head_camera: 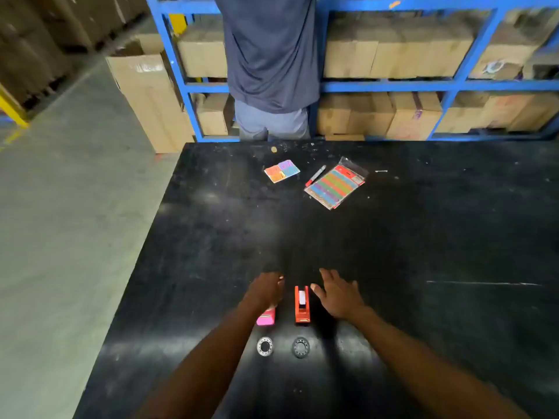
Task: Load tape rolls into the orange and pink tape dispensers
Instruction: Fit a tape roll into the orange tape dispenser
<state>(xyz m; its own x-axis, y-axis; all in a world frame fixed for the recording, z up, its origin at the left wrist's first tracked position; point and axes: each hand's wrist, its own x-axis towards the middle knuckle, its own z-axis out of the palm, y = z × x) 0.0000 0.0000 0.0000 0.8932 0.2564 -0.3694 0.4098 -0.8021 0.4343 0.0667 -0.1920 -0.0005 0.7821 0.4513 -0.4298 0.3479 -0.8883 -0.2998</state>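
An orange tape dispenser (302, 305) stands on the black table (423, 237) near its front, with a white piece in its top slot. Left of it stands a pink tape dispenser (266, 318); my left hand (266, 290) lies over its far end and hides most of it. My right hand (337, 293) hovers just right of the orange dispenser, fingers spread, holding nothing. Two small tape rolls lie flat closer to me: a pale roll (265, 346) below the pink dispenser and a darker roll (300, 347) below the orange one.
At the table's far side lie a pad of coloured sticky notes (282, 171), a red marker (315, 176) and a packet of coloured strips (336, 186). A person in a dark shirt (269, 55) stands beyond the table at blue shelves (393, 86) of cardboard boxes. Concrete floor lies left.
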